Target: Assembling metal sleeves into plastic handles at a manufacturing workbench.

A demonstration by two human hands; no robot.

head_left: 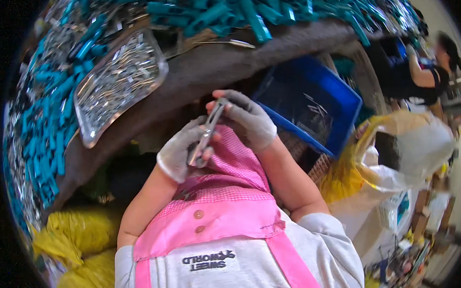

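Observation:
Between my two gloved hands, over my lap, a long slim shiny metal piece (207,132) is held on a slant; its exact kind is not clear. My left hand (181,149), in a pale grey-white glove, is closed round its lower end. The fingers of my right hand (249,120), gloved the same way, are closed on its upper end. Ahead to the left, a clear tray (90,136) holds many small slender metal parts (123,77). Beyond and around it are heaps of teal plastic tube-like pieces (213,17).
A blue bin (308,78) with several metal pieces stands to my right, beside a yellow-and-white sack (361,155). Yellow bags (82,230) sit at lower left. The dark table edge (208,60) curves in front. A co-worker (431,75) is at far right.

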